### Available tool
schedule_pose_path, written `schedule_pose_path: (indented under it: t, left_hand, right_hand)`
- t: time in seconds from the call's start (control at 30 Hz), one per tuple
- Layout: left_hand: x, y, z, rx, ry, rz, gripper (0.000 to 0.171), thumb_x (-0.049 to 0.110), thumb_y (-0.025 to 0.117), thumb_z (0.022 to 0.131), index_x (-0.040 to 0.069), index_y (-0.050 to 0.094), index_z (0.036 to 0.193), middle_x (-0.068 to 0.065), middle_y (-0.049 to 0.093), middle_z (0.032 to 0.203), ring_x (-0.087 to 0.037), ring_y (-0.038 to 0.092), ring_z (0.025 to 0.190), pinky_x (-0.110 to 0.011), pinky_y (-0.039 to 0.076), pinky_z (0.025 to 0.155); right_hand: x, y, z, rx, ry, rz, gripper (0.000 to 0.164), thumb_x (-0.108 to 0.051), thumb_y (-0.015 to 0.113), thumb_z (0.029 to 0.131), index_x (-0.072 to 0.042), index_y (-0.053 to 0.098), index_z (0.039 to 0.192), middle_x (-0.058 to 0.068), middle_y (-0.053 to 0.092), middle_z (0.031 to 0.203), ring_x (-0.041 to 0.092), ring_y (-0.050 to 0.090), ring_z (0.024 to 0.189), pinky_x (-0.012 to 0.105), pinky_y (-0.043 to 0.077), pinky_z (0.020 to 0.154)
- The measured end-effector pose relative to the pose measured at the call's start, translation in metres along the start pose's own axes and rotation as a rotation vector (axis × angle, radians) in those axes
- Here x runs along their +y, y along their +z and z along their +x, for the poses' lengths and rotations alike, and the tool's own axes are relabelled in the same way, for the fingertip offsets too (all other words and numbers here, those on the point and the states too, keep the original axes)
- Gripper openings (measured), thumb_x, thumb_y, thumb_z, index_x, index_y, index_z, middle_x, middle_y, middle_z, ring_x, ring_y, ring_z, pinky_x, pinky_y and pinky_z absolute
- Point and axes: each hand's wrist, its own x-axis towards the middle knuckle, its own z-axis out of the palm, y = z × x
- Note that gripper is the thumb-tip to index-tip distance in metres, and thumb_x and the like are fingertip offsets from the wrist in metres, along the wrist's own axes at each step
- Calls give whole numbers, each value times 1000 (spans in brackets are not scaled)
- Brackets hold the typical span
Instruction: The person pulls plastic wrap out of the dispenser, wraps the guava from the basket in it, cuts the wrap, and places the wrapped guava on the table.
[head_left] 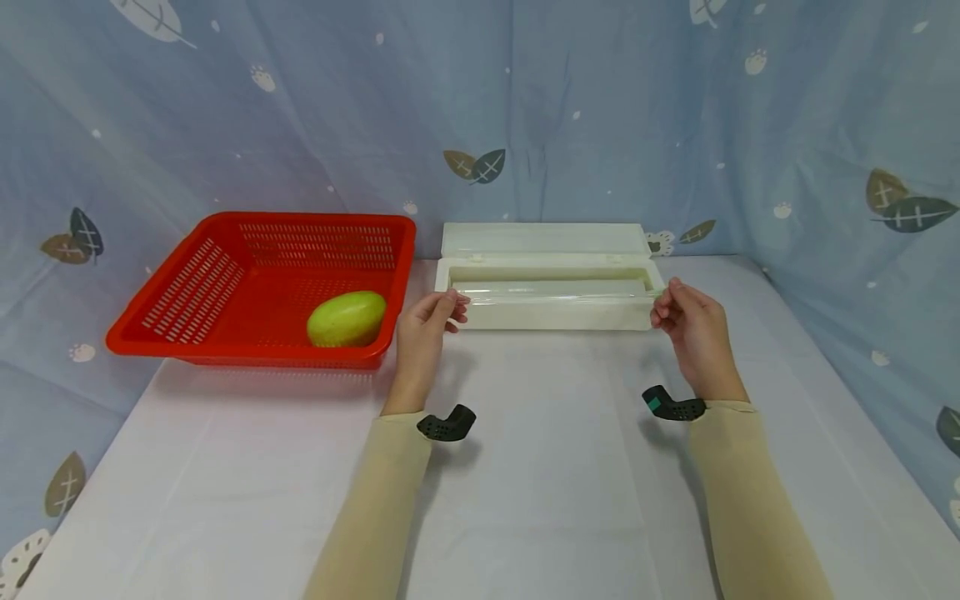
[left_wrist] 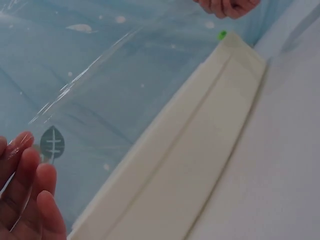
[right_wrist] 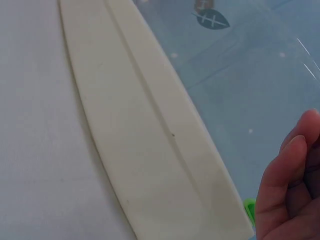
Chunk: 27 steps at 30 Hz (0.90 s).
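A clear sheet of cling film (head_left: 558,295) stretches between the two hands along the front of a white cling film dispenser (head_left: 555,317). My left hand (head_left: 422,346) pinches one corner of the film at the dispenser's left end. At the right end, my right hand (head_left: 696,333) pinches the other corner between thumb and fingers. The dispenser's lid (head_left: 543,239) is raised at the back, and a pale roll (head_left: 525,287) lies inside. In the left wrist view, shiny creases run through the film up from the left fingertips. A green tab (right_wrist: 250,210) shows beside the right hand.
To the left of the dispenser stands a red plastic basket (head_left: 285,360) with slotted walls, holding a yellow-green fruit (head_left: 347,318). A white cloth (head_left: 555,467) covers the table. Behind it hangs a blue patterned curtain (head_left: 585,108), close to the basket and dispenser.
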Motion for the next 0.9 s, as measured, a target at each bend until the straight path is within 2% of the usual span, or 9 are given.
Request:
schedule_pose_path:
  t: [0.1,0.27,0.47,0.6,0.8,0.9]
  left_hand:
    - [-6,-2,3,15,-7,26,32,35,54,88,6,67,90,-11,64,86,-21,57,78,-32,48,68]
    - [-4,-2,2,66,-17,78,38,40,53,88,4,66,82,-12,62,79,-21,57,74,-30,49,64]
    - [2,0,2,27,-71,-49,42,41,55,86,-1,60,83,-15,58,82,-25,58,76,-35,49,68]
    - [5,0,1,20,-75,-105,45,41,56,85,-4,59,86,-14,57,82,-26,57,76,-35,49,69]
    - [12,-1,0,-2,-74,-149,35,40,57,85,5,61,81,-15,58,84,-27,57,78,-33,48,68]
    - [14,-1,0,-7,-76,-155,33,38,56,86,6,62,82,-15,58,86,-27,57,79,-32,47,68]
  right_hand:
    - [-2,1,-1,4,1,20,29,-23,50,91,2,51,77,8,43,70,19,45,63,22,45,58]
    - [-6,2,-2,11,-3,14,30,-26,52,90,3,52,81,9,47,75,19,45,65,22,46,60]
    - [-9,2,-3,14,-23,27,28,-23,49,92,4,54,86,10,52,80,17,48,69,20,47,61]
    - [-12,2,-4,2,-36,57,26,-20,49,92,4,55,85,9,54,79,17,49,69,20,47,60]
    - [-16,4,-5,-11,-55,98,26,-18,48,92,5,55,83,10,53,78,18,48,68,22,46,60]
    - [-18,5,-6,-24,-54,115,26,-19,49,92,5,55,84,10,53,78,18,48,69,22,46,60]
